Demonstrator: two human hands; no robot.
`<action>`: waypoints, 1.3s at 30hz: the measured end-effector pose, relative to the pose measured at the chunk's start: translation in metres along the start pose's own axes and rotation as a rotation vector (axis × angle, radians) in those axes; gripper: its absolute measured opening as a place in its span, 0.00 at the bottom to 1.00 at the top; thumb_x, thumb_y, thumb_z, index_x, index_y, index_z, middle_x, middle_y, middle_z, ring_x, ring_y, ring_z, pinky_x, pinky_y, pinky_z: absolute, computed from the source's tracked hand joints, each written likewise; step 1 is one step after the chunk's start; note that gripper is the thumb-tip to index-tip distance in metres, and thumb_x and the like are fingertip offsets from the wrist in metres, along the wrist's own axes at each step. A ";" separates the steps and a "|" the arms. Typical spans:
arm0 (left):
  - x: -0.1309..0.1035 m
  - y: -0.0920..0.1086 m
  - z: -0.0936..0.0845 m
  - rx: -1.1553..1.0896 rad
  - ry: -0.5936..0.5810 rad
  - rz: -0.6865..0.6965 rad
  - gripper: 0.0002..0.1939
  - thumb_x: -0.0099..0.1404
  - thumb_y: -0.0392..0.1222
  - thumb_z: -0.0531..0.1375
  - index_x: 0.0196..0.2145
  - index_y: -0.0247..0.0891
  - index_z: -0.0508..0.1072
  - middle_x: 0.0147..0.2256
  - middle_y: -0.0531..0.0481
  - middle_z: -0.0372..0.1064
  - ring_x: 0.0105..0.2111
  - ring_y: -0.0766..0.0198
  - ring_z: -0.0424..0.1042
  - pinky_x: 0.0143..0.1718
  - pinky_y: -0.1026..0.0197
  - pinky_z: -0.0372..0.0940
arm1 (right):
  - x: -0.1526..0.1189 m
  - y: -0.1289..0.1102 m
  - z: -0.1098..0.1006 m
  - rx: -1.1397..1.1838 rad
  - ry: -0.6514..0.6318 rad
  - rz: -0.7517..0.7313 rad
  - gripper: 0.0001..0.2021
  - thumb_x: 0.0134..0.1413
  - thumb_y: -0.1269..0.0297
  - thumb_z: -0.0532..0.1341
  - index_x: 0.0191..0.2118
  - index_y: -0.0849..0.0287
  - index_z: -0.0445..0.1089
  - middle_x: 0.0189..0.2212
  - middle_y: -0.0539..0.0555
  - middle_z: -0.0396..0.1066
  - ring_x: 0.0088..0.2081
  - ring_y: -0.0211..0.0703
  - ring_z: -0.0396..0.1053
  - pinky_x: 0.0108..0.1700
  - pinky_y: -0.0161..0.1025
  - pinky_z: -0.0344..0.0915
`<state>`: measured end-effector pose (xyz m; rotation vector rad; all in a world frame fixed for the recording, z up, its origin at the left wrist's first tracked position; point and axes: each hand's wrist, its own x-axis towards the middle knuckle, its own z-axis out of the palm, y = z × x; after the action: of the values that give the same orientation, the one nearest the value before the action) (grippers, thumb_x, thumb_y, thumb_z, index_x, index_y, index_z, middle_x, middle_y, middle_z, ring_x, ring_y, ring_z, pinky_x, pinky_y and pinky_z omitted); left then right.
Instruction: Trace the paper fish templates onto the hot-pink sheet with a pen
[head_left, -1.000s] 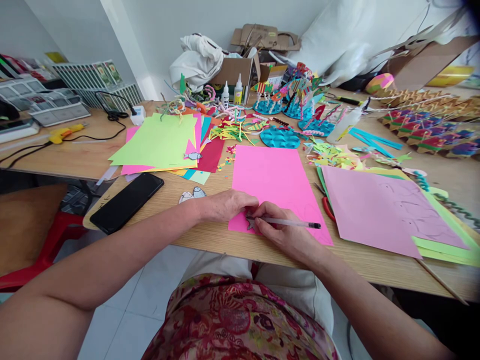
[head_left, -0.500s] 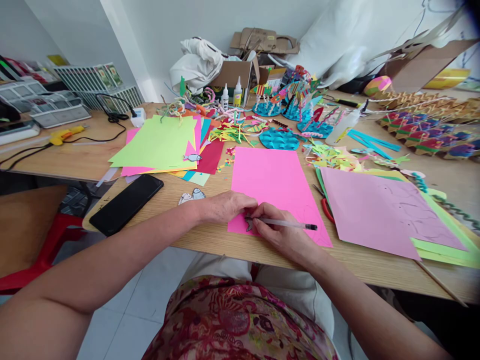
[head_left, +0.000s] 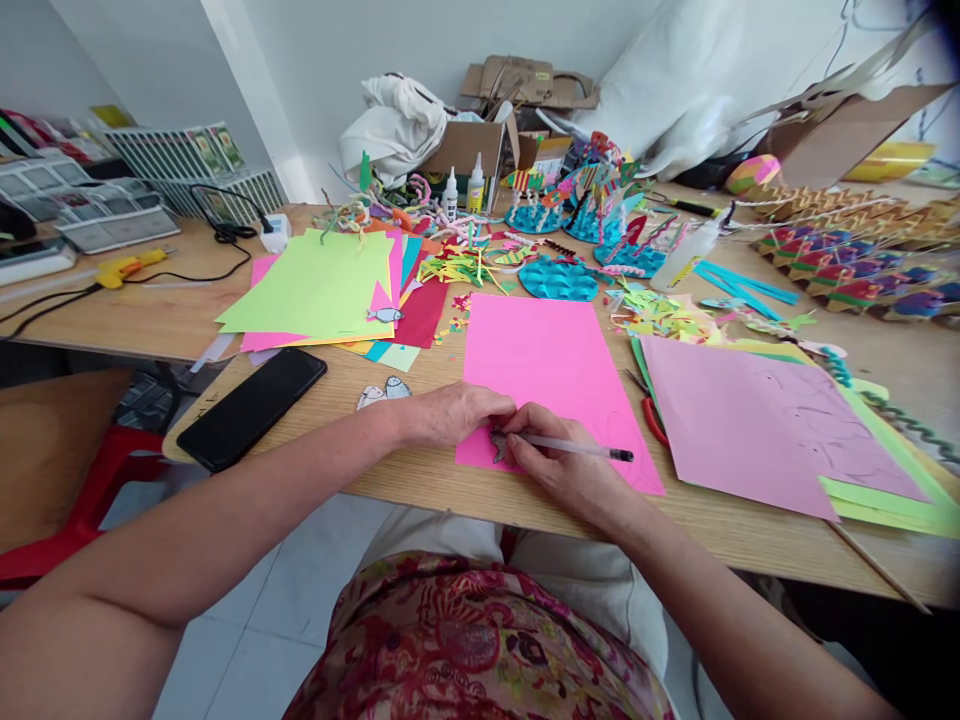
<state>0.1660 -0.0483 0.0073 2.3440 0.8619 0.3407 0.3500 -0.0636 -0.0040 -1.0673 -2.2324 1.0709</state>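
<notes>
The outer end of the pen (head_left: 574, 446) has shifted slightly left.

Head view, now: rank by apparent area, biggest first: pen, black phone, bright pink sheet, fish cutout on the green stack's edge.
1. bright pink sheet
2. black phone
3. pen, long but thin
4. fish cutout, farther back, so distance shrinks it somewhat

Light is soft and even, with stretched edges and a dark upper-right corner.
</notes>
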 end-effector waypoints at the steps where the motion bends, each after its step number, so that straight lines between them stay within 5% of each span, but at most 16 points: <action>1: 0.000 0.000 0.000 0.004 0.000 -0.004 0.10 0.65 0.30 0.45 0.30 0.35 0.64 0.29 0.52 0.64 0.30 0.68 0.61 0.33 0.67 0.56 | 0.000 0.000 0.000 -0.005 0.000 0.005 0.03 0.52 0.69 0.52 0.31 0.58 0.62 0.23 0.48 0.67 0.24 0.35 0.62 0.27 0.32 0.56; 20: 0.000 -0.001 0.001 0.013 0.005 -0.023 0.10 0.66 0.29 0.45 0.35 0.34 0.64 0.31 0.52 0.64 0.31 0.69 0.62 0.33 0.67 0.57 | -0.006 0.001 -0.004 0.037 0.084 0.002 0.04 0.55 0.66 0.52 0.31 0.57 0.61 0.23 0.47 0.69 0.26 0.36 0.65 0.28 0.31 0.60; 26: 0.001 -0.006 0.004 0.047 0.013 -0.032 0.10 0.64 0.27 0.47 0.37 0.34 0.65 0.33 0.51 0.66 0.33 0.68 0.64 0.35 0.67 0.58 | -0.016 0.002 -0.006 -0.273 0.038 -0.132 0.06 0.57 0.65 0.49 0.37 0.58 0.61 0.26 0.52 0.72 0.25 0.39 0.69 0.26 0.34 0.60; 30: -0.001 -0.006 0.006 0.021 0.039 -0.023 0.09 0.64 0.27 0.47 0.36 0.35 0.65 0.33 0.51 0.66 0.33 0.68 0.65 0.36 0.67 0.59 | -0.020 0.004 -0.003 -0.345 0.147 -0.228 0.05 0.56 0.66 0.50 0.37 0.58 0.61 0.26 0.53 0.74 0.24 0.41 0.71 0.25 0.34 0.61; 39: -0.005 -0.005 0.009 -0.149 0.084 -0.079 0.09 0.65 0.28 0.46 0.41 0.36 0.59 0.38 0.48 0.69 0.38 0.68 0.68 0.41 0.64 0.61 | -0.033 0.003 -0.011 0.000 0.455 -0.157 0.03 0.55 0.69 0.54 0.37 0.56 0.61 0.26 0.49 0.72 0.28 0.36 0.71 0.31 0.32 0.65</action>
<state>0.1639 -0.0523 -0.0035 2.1652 0.9327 0.4568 0.3791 -0.0838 -0.0021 -0.9987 -1.9101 0.6800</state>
